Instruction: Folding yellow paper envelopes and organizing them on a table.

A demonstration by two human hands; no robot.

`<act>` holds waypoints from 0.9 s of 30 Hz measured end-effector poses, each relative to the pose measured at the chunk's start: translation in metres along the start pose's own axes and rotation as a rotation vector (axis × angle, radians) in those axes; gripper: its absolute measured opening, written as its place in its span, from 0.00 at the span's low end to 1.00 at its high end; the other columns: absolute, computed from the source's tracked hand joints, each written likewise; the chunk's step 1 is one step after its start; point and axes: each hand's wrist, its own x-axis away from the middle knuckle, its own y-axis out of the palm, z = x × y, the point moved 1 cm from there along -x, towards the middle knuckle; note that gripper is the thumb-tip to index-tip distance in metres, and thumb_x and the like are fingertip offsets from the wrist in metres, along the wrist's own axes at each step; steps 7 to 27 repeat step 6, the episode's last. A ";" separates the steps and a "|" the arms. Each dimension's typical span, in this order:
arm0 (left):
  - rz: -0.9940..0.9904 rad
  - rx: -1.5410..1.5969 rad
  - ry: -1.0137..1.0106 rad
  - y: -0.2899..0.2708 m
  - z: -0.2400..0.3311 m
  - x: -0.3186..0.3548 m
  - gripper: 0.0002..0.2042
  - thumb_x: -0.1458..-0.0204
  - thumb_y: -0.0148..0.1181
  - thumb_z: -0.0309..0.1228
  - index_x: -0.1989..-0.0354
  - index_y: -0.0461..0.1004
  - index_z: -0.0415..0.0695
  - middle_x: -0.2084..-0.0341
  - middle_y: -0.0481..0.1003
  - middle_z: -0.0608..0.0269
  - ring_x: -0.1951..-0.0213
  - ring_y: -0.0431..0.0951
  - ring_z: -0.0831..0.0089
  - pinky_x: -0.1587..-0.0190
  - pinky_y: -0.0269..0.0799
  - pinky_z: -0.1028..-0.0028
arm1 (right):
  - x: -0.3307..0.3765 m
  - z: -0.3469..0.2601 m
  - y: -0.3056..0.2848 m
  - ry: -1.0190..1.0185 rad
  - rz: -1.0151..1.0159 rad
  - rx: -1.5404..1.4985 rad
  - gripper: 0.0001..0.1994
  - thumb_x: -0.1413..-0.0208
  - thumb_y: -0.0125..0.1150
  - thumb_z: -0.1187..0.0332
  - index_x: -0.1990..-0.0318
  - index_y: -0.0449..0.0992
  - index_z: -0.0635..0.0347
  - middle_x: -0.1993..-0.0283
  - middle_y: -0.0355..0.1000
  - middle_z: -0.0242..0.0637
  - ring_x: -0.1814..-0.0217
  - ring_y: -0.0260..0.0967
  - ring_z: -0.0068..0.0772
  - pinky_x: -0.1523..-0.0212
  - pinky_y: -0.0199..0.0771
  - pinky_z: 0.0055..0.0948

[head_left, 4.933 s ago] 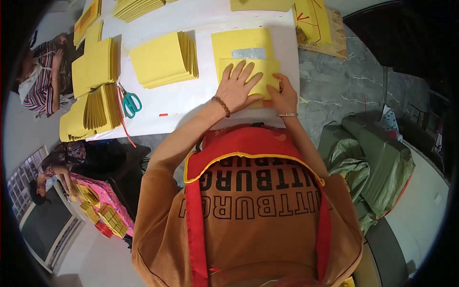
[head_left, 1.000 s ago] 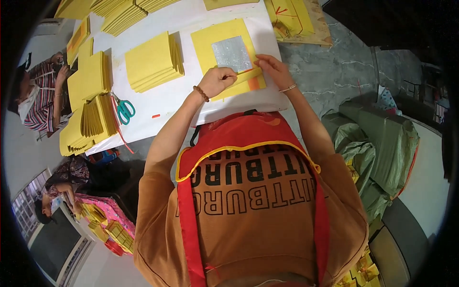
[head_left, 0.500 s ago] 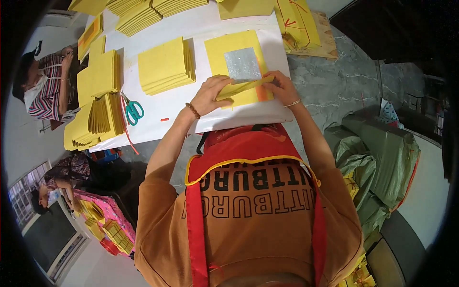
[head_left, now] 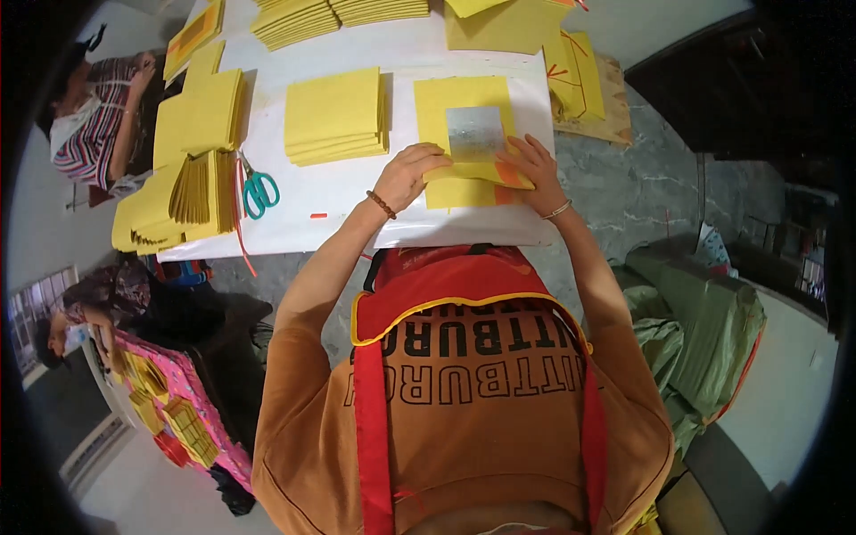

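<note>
Where the white table [head_left: 357, 192] fills the upper middle of the frame, stacks of yellow paper cover much of it, one neat yellow stack [head_left: 336, 116] at centre and fanned bundles [head_left: 183, 192] at the left edge beside green-handled scissors [head_left: 259, 190]. The left hand [head_left: 412, 174] curls onto the near edge of a yellow sheet with a silver square [head_left: 471, 134], gripping its fold; the right hand [head_left: 535, 165] lies with fingers spread on the same sheet's right side. Grey stone floor [head_left: 642, 178] shows at right, green sacks [head_left: 713, 330] lower right. Seated people occupy the upper left and lower left. Under both palms the fold is hidden, perhaps doubled over.
</note>
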 end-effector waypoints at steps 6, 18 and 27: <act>0.105 -0.244 0.185 -0.003 0.020 0.010 0.20 0.61 0.52 0.19 0.57 0.73 0.49 0.57 0.70 0.55 0.50 0.67 0.60 0.49 0.64 0.66 | 0.002 0.010 -0.009 -0.172 -0.005 -0.086 0.35 0.66 0.66 0.61 0.44 0.65 0.49 0.36 0.54 0.39 0.32 0.44 0.44 0.34 0.40 0.42; 0.105 -0.244 0.185 -0.003 0.020 0.010 0.20 0.61 0.52 0.19 0.57 0.73 0.49 0.57 0.70 0.55 0.50 0.67 0.60 0.49 0.64 0.66 | 0.002 0.010 -0.009 -0.172 -0.005 -0.086 0.35 0.66 0.66 0.61 0.44 0.65 0.49 0.36 0.54 0.39 0.32 0.44 0.44 0.34 0.40 0.42; 0.105 -0.244 0.185 -0.003 0.020 0.010 0.20 0.61 0.52 0.19 0.57 0.73 0.49 0.57 0.70 0.55 0.50 0.67 0.60 0.49 0.64 0.66 | 0.002 0.010 -0.009 -0.172 -0.005 -0.086 0.35 0.66 0.66 0.61 0.44 0.65 0.49 0.36 0.54 0.39 0.32 0.44 0.44 0.34 0.40 0.42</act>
